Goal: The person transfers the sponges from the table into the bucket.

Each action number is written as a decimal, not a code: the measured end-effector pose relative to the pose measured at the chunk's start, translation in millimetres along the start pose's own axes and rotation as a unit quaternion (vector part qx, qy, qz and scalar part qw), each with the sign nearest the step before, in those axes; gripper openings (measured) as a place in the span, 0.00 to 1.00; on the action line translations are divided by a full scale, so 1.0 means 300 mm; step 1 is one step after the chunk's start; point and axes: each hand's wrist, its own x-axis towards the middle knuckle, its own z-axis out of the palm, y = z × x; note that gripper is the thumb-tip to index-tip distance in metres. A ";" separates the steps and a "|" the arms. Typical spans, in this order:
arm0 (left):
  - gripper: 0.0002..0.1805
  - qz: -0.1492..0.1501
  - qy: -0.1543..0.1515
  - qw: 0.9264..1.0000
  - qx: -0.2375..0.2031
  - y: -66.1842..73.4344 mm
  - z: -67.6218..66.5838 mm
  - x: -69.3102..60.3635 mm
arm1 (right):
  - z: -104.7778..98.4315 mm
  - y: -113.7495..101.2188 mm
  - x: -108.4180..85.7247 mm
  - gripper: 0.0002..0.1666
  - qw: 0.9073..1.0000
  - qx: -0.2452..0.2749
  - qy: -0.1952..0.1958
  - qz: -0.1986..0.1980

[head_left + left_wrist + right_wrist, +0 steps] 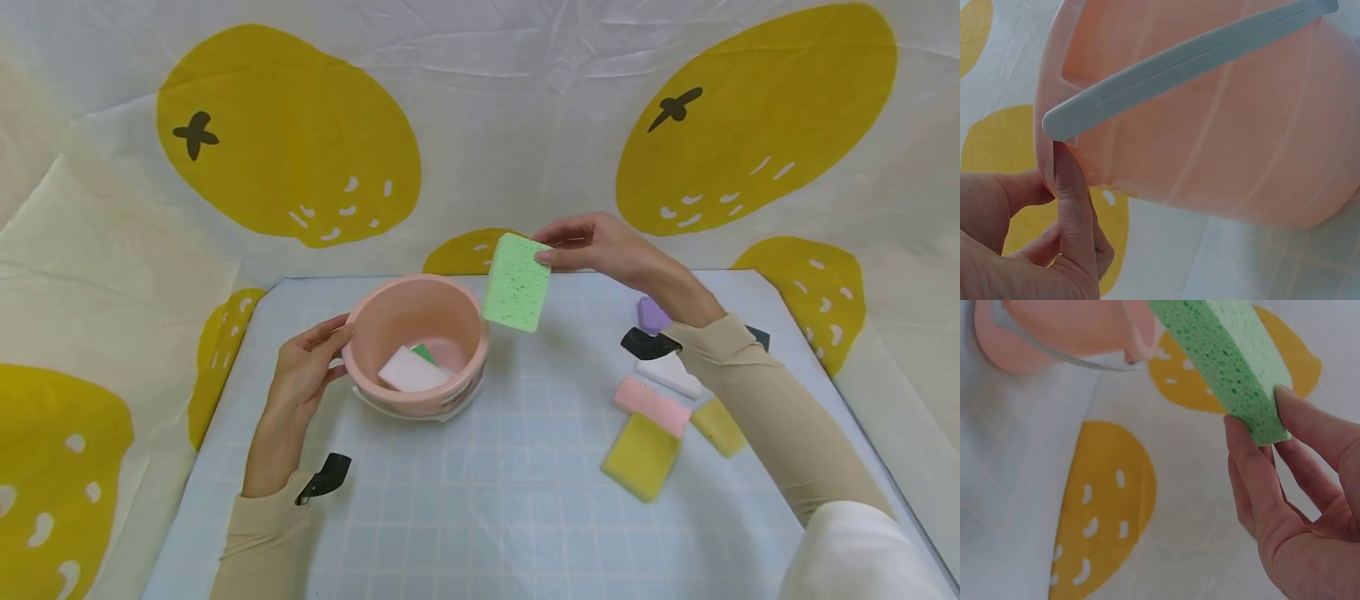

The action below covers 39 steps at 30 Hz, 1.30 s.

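A pink bucket (420, 400) stands at the table's left half, its grey handle (1191, 65) folded down against the side. My left hand (303, 371) pinches the bucket's rim on the left between thumb and fingers. Inside the bucket lie a white sponge (412, 371) and a green piece (423, 353), partly hidden. My right hand (600, 250) pinches a light green sponge (517, 283) by one corner. In the head view the sponge appears just right of the bucket's rim; in the right wrist view its porous face (1222, 369) shows, with the bucket beyond.
On the right lie a yellow sponge (642, 457), a second yellow sponge (718, 427), a pink sponge (652, 405), a white sponge (670, 375) and a purple sponge (652, 315). A dark piece (759, 337) shows past the right sleeve. Lemon-print cloth (517, 150) stands behind the table.
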 end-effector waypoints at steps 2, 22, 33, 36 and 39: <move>0.30 0.000 0.000 1.000 -0.001 0.000 0.000 -0.001 | 0.011 -0.011 0.011 0.24 1.000 0.003 -0.004 -0.003; 0.29 0.003 -0.003 1.000 -0.007 0.004 0.001 -0.001 | 0.129 -0.066 0.124 0.19 0.996 0.042 -0.056 -0.046; 0.29 -0.005 0.006 1.000 -0.005 0.005 0.002 0.003 | 0.188 -0.063 0.187 0.20 0.995 -0.003 -0.086 -0.054; 0.30 -0.008 0.009 1.000 -0.003 0.004 0.002 0.005 | 0.209 -0.060 0.203 0.19 0.993 -0.015 -0.099 -0.063; 0.30 -0.009 0.009 1.000 -0.007 0.000 0.002 0.006 | 0.231 -0.057 0.220 0.18 0.991 -0.034 -0.111 -0.073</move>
